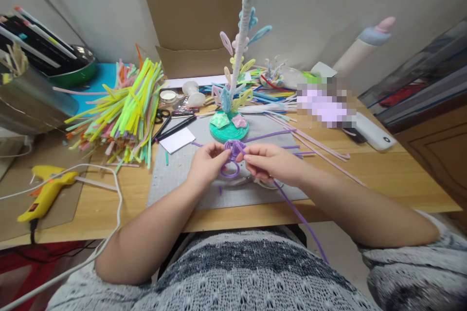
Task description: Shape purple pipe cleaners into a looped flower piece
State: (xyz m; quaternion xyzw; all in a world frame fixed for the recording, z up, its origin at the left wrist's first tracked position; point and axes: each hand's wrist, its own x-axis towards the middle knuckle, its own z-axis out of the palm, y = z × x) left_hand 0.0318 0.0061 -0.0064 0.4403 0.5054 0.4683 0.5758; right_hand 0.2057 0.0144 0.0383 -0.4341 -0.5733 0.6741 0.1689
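Note:
Between my fingers is a purple pipe cleaner point(234, 147) bent into several small loops, with one round loop hanging below. My left hand point(208, 163) pinches its left side. My right hand point(272, 161) is closed on its right side, and a long purple end trails from under that hand past the table edge. Just beyond stands a pipe-cleaner ornament with a round green base point(229, 131), pastel flower and leaf shapes, and a tall white wrapped stem point(243, 24). Scissors lie partly hidden under my right hand on the grey cutting mat point(175, 180).
A big bundle of coloured pipe cleaners point(127, 112) lies at the left. A yellow glue gun point(47, 192) with its cord is at the far left. Pens, a white card point(177, 140) and loose pipe cleaners surround the mat. A white phone-like object point(374, 131) lies at the right.

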